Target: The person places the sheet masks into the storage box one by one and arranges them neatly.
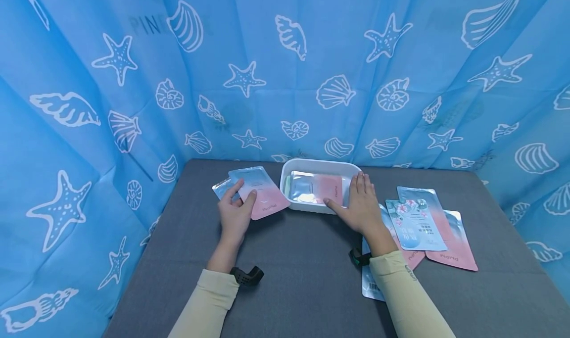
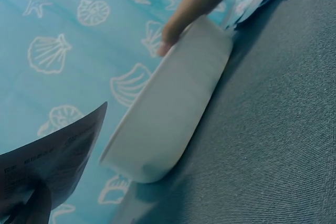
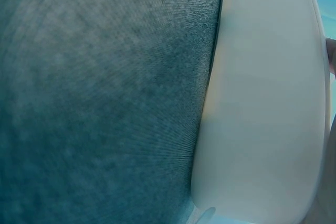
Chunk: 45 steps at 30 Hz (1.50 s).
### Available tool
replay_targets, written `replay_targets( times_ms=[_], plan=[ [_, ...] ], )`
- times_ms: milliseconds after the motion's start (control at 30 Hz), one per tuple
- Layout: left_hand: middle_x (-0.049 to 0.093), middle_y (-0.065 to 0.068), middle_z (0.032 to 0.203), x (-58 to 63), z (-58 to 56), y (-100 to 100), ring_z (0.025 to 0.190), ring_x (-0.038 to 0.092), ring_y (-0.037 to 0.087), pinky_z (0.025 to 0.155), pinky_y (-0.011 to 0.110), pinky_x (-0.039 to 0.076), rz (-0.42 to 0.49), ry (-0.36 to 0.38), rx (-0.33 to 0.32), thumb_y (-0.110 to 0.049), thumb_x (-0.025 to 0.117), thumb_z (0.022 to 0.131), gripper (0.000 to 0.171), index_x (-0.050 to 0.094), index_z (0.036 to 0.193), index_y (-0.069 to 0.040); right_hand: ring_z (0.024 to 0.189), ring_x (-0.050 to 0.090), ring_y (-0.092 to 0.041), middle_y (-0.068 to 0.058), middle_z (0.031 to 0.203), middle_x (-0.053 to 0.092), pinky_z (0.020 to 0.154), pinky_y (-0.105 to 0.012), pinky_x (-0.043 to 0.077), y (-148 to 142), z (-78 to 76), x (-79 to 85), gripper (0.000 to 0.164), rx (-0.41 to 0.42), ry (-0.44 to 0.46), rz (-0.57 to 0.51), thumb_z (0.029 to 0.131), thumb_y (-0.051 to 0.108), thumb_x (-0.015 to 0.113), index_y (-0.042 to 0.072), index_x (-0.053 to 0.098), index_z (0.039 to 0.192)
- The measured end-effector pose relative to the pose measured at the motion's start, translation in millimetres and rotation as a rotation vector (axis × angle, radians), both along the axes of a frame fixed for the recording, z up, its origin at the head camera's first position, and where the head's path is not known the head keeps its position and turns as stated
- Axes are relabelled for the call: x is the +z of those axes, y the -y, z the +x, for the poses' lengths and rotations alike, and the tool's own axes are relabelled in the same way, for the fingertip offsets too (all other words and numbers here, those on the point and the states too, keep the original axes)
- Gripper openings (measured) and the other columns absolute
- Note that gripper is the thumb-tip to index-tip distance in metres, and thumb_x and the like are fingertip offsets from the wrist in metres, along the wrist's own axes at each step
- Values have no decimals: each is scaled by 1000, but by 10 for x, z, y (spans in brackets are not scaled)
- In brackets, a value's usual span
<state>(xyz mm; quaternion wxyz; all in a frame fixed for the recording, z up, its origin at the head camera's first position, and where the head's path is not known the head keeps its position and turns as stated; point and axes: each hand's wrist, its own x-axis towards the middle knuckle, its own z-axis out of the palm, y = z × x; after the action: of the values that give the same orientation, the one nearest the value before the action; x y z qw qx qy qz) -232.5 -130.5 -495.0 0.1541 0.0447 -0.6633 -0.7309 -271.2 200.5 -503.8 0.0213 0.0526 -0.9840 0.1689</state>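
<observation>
In the head view my left hand [image 1: 235,214] pinches a blue-to-pink sheet mask packet [image 1: 267,197], thumb on its face, left of a white plastic tub [image 1: 311,208]. Another silvery-blue packet [image 1: 221,186] shows partly from under it. The held packet's printed back [image 2: 58,156] appears in the left wrist view. My right hand [image 1: 362,207] rests with straight fingers along the tub's right rim, its thumb reaching over the front edge. Inside the tub lies a silver-and-pink packet [image 1: 327,187], with a pale green one [image 1: 287,185] peeking out at its left.
Several more packets lie overlapping on the right, a floral blue one [image 1: 416,224] on top and a pink one [image 1: 458,244] beside it. Some are partly under my right forearm. The grey tabletop [image 1: 307,278] meets a blue shell-print curtain [image 1: 276,105] behind.
</observation>
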Motion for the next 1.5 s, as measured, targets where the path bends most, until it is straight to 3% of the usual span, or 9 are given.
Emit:
replay_targets(
  times_ms=[433,800,1033,1267,1500],
  plan=[
    [64,27,138,-10,18,-39,119,73,41,83,28,63,-1,-23,-18,-9,71,102,57,51,155,-2,165,-2,-47,-28,177,2,133,-62,7,-3,1,-16,124,0,-5,1,93,84,48,-8,9,167],
    [55,21,147,2,21,-59,112,75,40,78,20,63,-70,-52,-8,-8,72,101,55,54,153,-2,165,-1,-47,-28,177,2,133,-63,7,-1,-1,-9,125,0,-8,0,92,84,49,-8,8,167],
    [54,20,149,22,21,-71,128,69,37,90,25,61,-60,-45,-25,-9,72,101,56,54,154,-4,165,-2,-47,-27,177,1,133,-63,6,0,0,-9,125,0,0,0,92,84,48,-7,7,167],
    [53,21,151,29,24,-83,128,67,39,88,22,61,-54,-51,-36,-6,72,100,57,54,154,-2,165,-3,-47,-28,177,0,133,-63,6,0,4,-3,125,0,6,5,93,84,47,-8,7,167],
    [55,23,150,2,37,-98,131,66,38,92,18,58,-124,-65,-74,-6,73,100,58,52,154,-1,165,-3,-46,-27,177,0,133,-62,6,2,9,2,125,0,10,3,93,84,47,-7,7,167]
  ],
)
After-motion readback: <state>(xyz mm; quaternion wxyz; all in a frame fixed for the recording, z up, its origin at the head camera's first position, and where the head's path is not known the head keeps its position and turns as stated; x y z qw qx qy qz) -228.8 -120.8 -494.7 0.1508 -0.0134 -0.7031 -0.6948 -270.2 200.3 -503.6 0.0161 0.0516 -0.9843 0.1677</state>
